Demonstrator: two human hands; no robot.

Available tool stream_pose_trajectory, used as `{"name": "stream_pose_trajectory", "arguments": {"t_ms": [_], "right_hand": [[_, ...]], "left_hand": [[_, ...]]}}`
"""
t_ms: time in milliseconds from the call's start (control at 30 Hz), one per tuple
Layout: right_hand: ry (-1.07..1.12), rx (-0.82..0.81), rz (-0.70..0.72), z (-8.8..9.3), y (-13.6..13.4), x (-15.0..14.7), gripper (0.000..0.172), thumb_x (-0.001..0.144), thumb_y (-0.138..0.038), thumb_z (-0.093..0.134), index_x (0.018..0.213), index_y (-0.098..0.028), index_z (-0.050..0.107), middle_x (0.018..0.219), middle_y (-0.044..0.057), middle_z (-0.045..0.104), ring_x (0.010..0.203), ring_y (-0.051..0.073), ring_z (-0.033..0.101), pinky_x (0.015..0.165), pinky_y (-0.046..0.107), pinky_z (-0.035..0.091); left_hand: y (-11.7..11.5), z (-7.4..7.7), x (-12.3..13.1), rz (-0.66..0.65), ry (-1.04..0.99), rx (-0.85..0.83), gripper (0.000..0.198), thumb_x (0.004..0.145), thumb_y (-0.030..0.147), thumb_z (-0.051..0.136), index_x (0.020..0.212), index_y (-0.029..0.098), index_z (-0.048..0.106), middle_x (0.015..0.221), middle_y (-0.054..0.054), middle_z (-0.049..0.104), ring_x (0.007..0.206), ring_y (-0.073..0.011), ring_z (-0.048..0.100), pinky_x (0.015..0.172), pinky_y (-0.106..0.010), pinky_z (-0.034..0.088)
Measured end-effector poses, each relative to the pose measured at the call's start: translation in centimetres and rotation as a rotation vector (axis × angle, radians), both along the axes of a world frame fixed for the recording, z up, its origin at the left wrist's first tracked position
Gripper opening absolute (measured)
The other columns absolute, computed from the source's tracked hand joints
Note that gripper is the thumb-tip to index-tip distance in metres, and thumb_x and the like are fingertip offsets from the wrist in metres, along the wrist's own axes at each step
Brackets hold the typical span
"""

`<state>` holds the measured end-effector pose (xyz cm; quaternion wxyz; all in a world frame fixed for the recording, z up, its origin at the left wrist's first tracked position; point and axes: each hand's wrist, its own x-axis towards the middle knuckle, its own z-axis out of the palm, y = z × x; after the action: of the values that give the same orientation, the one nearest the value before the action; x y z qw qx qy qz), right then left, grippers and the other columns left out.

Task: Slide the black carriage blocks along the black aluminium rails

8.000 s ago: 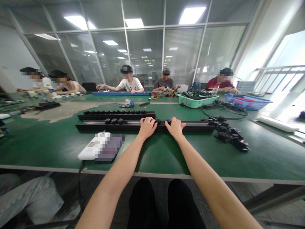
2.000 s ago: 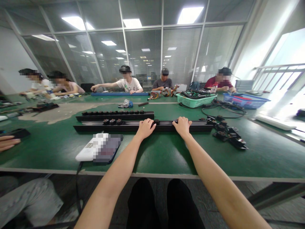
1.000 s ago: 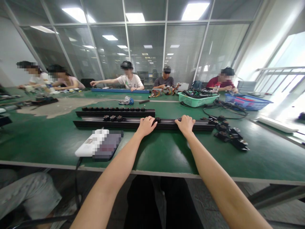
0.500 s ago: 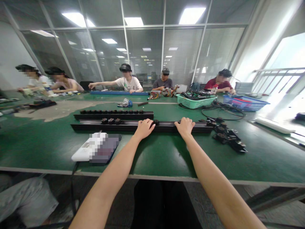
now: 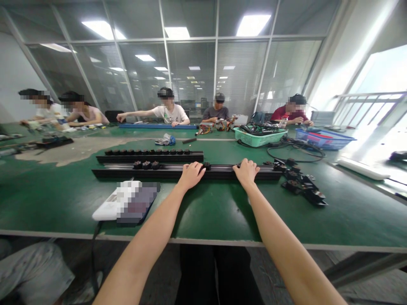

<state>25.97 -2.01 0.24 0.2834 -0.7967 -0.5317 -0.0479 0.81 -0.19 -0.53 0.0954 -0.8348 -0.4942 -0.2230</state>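
A long black rail [image 5: 219, 173] with a shiny channel lies lengthwise across the green table in front of me. My left hand [image 5: 191, 174] is closed over its middle, fingers curled across the top, beside a small round black part [image 5: 206, 165] seated in the channel. Farther right, my right hand [image 5: 246, 171] also grips the rail, its thumb pointing left. Whatever lies beneath the right fingers is hidden. Three similar round parts [image 5: 146, 164] sit in the rail's left half, and more black pieces [image 5: 294, 180] lie loose in a cluster off its right end.
Behind it lies a second black rail [image 5: 149, 159] bearing several round parts. A white device [image 5: 108, 205] and a phone [image 5: 140, 203] lie front left. A green basket [image 5: 260, 137], a blue basket [image 5: 324, 140] and black cables [image 5: 295, 148] are back right. Several people sit opposite.
The view has shifted slightly, so the table sits a little lower in it. Both hands keep nearly the same places on the rail.
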Motion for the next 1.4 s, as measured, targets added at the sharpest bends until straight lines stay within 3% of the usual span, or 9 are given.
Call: {"name": "stream_pose_trajectory", "arguments": {"t_ms": [100, 200, 367, 533, 767, 967, 1400], "right_hand": [[0.030, 0.043, -0.010, 0.1, 0.0, 0.7, 0.056, 0.091, -0.045, 0.062, 0.134, -0.010, 0.054, 0.126, 0.025, 0.064, 0.119, 0.040, 0.056, 0.097, 0.048, 0.036], [0.033, 0.065, -0.009, 0.7, 0.4, 1.9, 0.057, 0.093, -0.052, 0.060, 0.132, -0.011, 0.056, 0.126, 0.026, 0.063, 0.119, 0.041, 0.055, 0.097, 0.050, 0.036], [0.020, -0.112, 0.078, 1.9, 1.2, 3.4, 0.056, 0.095, -0.058, 0.058, 0.126, -0.012, 0.062, 0.123, 0.024, 0.065, 0.119, 0.040, 0.057, 0.097, 0.050, 0.038], [-0.231, -0.049, 0.246, 0.4, 0.6, 3.4, 0.067, 0.093, -0.068, 0.058, 0.131, -0.014, 0.059, 0.127, 0.025, 0.060, 0.120, 0.038, 0.053, 0.099, 0.047, 0.036], [-0.131, 0.018, 0.227, -1.9, 1.1, 4.6, 0.045, 0.098, -0.057, 0.054, 0.116, -0.017, 0.065, 0.118, 0.019, 0.067, 0.115, 0.035, 0.055, 0.098, 0.046, 0.035], [-0.078, 0.034, 0.291, -2.0, 1.4, 4.4, 0.034, 0.099, -0.048, 0.051, 0.111, -0.018, 0.063, 0.117, 0.016, 0.071, 0.113, 0.033, 0.057, 0.098, 0.045, 0.032], [-0.074, 0.039, 0.231, -1.8, 0.9, 4.6, 0.032, 0.100, -0.044, 0.048, 0.107, -0.017, 0.064, 0.118, 0.017, 0.070, 0.111, 0.031, 0.056, 0.097, 0.043, 0.030]], "left_hand": [[-0.1, 0.0, -0.1, -0.007, 0.000, 0.023, 0.033, 0.110, 0.039, 0.038, 0.122, 0.023, 0.063, 0.130, -0.009, 0.070, 0.123, -0.0245, 0.061, 0.106, -0.044, 0.035], [-0.1, 0.0, -0.1, -0.005, -0.005, 0.033, 0.033, 0.110, 0.040, 0.037, 0.120, 0.024, 0.064, 0.129, -0.009, 0.071, 0.121, -0.0244, 0.062, 0.106, -0.044, 0.034], [-0.1, 0.0, 0.0, -0.007, -0.003, 0.030, 0.034, 0.110, 0.039, 0.037, 0.121, 0.023, 0.064, 0.130, -0.010, 0.070, 0.123, -0.0254, 0.061, 0.106, -0.045, 0.035], [0.1, -0.1, 0.0, -0.002, -0.009, 0.023, 0.035, 0.109, 0.040, 0.038, 0.122, 0.022, 0.065, 0.130, -0.010, 0.070, 0.120, -0.0262, 0.062, 0.106, -0.047, 0.036], [0.2, -0.2, -0.2, -0.003, -0.030, 0.003, 0.035, 0.109, 0.040, 0.038, 0.124, 0.023, 0.064, 0.131, -0.010, 0.070, 0.123, -0.0268, 0.062, 0.108, -0.048, 0.035], [0.2, -0.1, -0.1, 0.015, -0.010, -0.018, 0.038, 0.109, 0.042, 0.037, 0.126, 0.021, 0.064, 0.130, -0.011, 0.070, 0.122, -0.0274, 0.062, 0.107, -0.048, 0.036], [0.1, -0.2, 0.0, 0.000, -0.030, -0.008, 0.035, 0.108, 0.041, 0.037, 0.124, 0.025, 0.065, 0.130, -0.010, 0.071, 0.124, -0.0257, 0.062, 0.109, -0.045, 0.035]]}}
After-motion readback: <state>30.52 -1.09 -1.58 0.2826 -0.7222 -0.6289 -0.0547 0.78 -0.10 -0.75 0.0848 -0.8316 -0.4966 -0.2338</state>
